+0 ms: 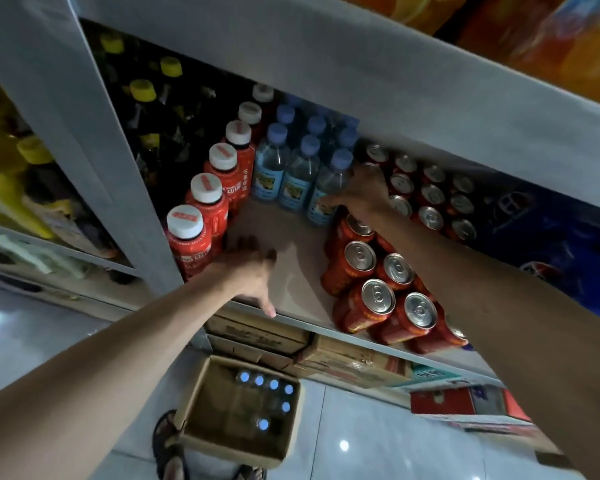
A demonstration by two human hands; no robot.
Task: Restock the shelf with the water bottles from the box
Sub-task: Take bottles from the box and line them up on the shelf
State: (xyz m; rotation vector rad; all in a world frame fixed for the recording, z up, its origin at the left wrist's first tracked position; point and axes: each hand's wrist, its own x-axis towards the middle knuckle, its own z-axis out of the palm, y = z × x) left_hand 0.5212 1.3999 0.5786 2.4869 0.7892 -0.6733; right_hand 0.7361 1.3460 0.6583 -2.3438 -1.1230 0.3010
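Observation:
Clear water bottles with blue caps (277,168) stand in rows at the back of the middle shelf (291,258). My right hand (362,194) is wrapped around the front right water bottle (328,192), which stands on the shelf. My left hand (252,271) lies flat on the shelf's bare front part, fingers apart, holding nothing, beside the red bottles. On the floor below sits an open cardboard box (236,407) with several blue-capped bottles (274,384) still in it.
A row of red bottles with white caps (205,206) lines the left of the gap. Red cans (378,296) crowd the right side. Dark bottles with yellow caps (142,91) stand further left. Cardboard cartons (343,362) lie under the shelf. A sandalled foot (168,445) is by the box.

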